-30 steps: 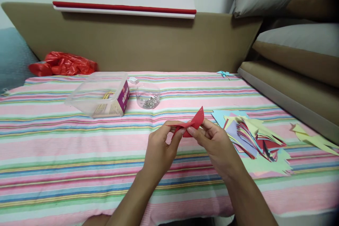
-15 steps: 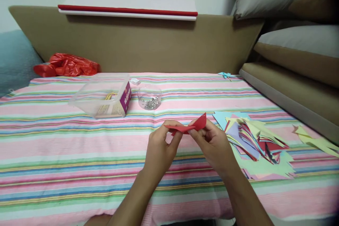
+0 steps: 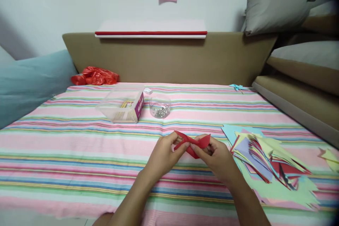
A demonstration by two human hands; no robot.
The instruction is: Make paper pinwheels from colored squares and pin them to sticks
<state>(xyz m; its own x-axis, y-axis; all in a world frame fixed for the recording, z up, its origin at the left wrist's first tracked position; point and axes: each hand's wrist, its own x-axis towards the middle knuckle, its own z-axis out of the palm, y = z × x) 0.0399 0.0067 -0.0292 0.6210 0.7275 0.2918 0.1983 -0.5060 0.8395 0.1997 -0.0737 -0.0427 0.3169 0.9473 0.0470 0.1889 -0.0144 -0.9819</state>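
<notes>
Between my two hands is a red paper pinwheel [image 3: 192, 141], its corners curled in toward the middle. My left hand [image 3: 169, 150] pinches its left side, thumb near the centre. On the right side, my right hand [image 3: 213, 152] grips it with the thumb also close to the centre. Both hands are closed on the paper, above the striped cloth. Beyond them stands a round clear tub [image 3: 160, 107] with small silvery pins or fasteners in it. To the right of my right hand lies a loose pile of coloured paper [image 3: 254, 148].
A clear plastic box [image 3: 119, 102] with yellowish sticks inside sits at the left. Behind are a red plastic bag [image 3: 96, 76] and a small white box [image 3: 148, 91]. A blue pinwheel [image 3: 237, 87] lies at the back right; scissors [image 3: 284, 176] rest on the paper pile.
The head view has tilted up, showing a pink note on the wall. The red paper has turned toward me, with its corners curled and a flap now pointing down. Both hands keep hold.
</notes>
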